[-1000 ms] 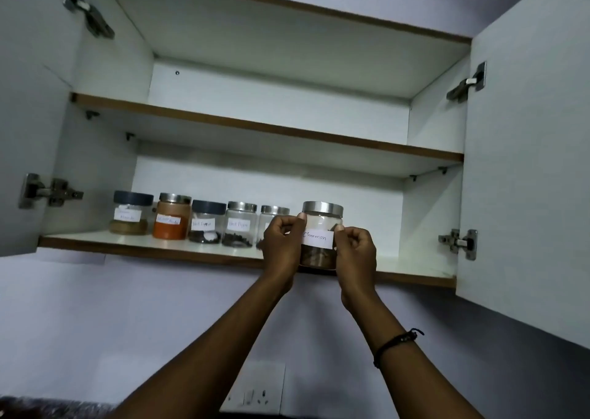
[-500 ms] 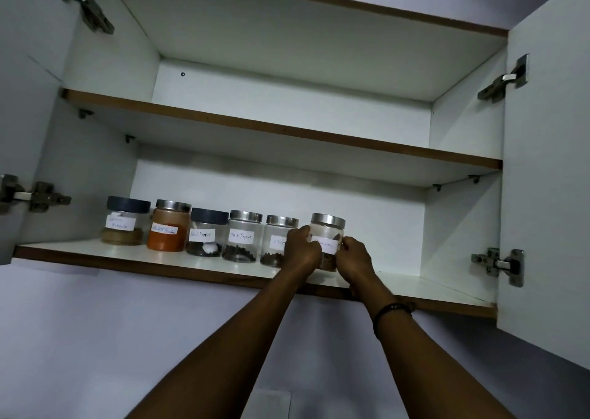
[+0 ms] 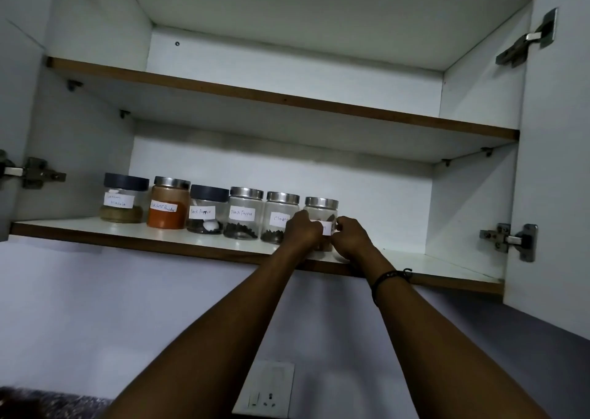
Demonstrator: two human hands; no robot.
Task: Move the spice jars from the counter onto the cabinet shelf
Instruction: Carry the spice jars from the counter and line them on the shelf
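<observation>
Standing open, white cabinet point(image 3: 95, 51); lower shelf point(image 3: 127, 233) bears six labelled spice jars in a row. Rightmost, steel-lidded jar point(image 3: 321, 208), just beside the cloves jar point(image 3: 281, 214); left hand point(image 3: 301, 232) and right hand point(image 3: 351, 238) grip its sides, fingers curled round it.

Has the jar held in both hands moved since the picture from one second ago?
Yes. The held jar has gone deeper onto the lower shelf, from its front edge into the row beside the cloves jar.
</observation>
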